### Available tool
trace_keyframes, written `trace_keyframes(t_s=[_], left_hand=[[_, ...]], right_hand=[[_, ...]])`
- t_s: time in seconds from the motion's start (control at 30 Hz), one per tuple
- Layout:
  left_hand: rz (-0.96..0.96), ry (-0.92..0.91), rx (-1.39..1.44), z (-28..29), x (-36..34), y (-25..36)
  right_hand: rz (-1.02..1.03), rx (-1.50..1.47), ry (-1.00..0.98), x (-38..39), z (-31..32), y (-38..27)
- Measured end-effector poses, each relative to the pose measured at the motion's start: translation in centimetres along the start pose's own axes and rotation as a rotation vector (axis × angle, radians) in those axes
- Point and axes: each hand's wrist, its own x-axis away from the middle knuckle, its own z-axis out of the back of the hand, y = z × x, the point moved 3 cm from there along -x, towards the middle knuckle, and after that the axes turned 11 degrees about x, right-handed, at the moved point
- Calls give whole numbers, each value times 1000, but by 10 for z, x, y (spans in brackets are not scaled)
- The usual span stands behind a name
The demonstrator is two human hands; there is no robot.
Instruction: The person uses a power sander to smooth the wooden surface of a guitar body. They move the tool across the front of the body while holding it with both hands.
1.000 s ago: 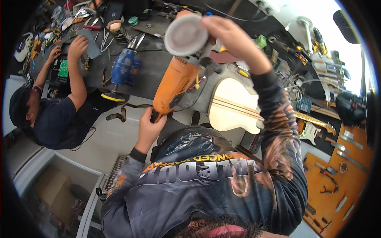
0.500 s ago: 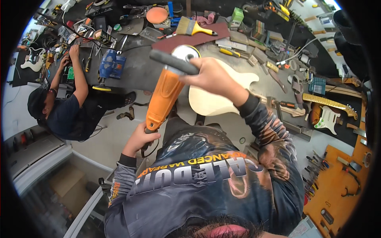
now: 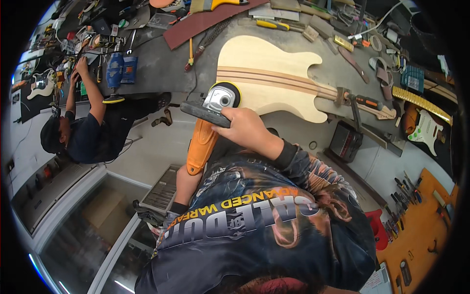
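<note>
My right hand (image 3: 248, 130) is closed round the black side handle (image 3: 205, 113) of an orange angle polisher (image 3: 199, 147). Farther down, at the tool's rear end, my left hand (image 3: 186, 185) grips it, with the fingers mostly hidden behind the orange body. The polisher's silver head and round yellow-edged pad (image 3: 236, 90) overlap the near left edge of a pale wooden guitar body (image 3: 259, 56); whether they touch, I cannot tell. Brown strips run along the body's middle into the neck. By the neck sits a clamp (image 3: 353, 108) with an orange-and-black handle.
On the left a co-worker (image 3: 93, 127) reaches over the bench (image 3: 147, 73), near a blue polisher (image 3: 115, 73). Sandpaper (image 3: 196, 29), a yellow-handled tool (image 3: 271, 24) and wood blocks lie at the back. A sunburst guitar (image 3: 423, 127) is at the right.
The polisher has come down and nearer my body, still in both hands. The view has shifted, showing the whole guitar body, whose striped middle was hidden before.
</note>
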Motion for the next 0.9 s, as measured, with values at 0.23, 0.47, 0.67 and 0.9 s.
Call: trace_keyframes(t_s=[0.23, 0.47, 0.67, 0.9], left_hand=[[-32, -109, 96, 0, -2, -11], [12, -273, 459, 6, 13, 23], [-31, -152, 992, 7, 28, 23], [84, -196, 1002, 7, 26, 23]], right_hand=[[-13, -32, 113, 12, 11, 26], [-113, -190, 216, 20, 58, 35], [-105, -250, 173, 27, 79, 24], [-12, -183, 211, 29, 92, 15]])
